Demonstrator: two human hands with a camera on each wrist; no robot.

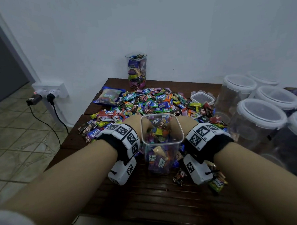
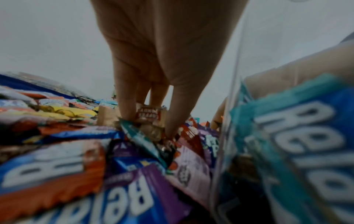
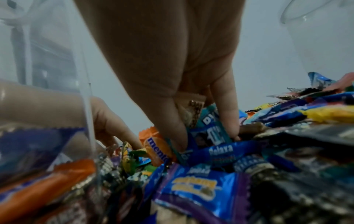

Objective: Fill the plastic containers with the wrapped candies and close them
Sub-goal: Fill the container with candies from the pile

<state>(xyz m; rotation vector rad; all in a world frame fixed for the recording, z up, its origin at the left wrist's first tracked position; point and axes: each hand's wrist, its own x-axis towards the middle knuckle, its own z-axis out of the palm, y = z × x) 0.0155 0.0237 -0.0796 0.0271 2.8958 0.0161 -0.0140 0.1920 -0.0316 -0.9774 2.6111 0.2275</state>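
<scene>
Wrappers read "Relaxa", "Fruit Plus" and "mentos". The dark wooden bench [image 1: 148,195] stands against a white wall. An open, part-filled container [image 1: 162,142] stands between the wrists. Beyond it, the left hand [image 2: 153,72] and right hand [image 3: 178,78] each pinch candies in the candy pile [image 1: 154,101].

Home rm: tiled floor [image 1: 16,136], wall socket [image 1: 50,90]
</scene>
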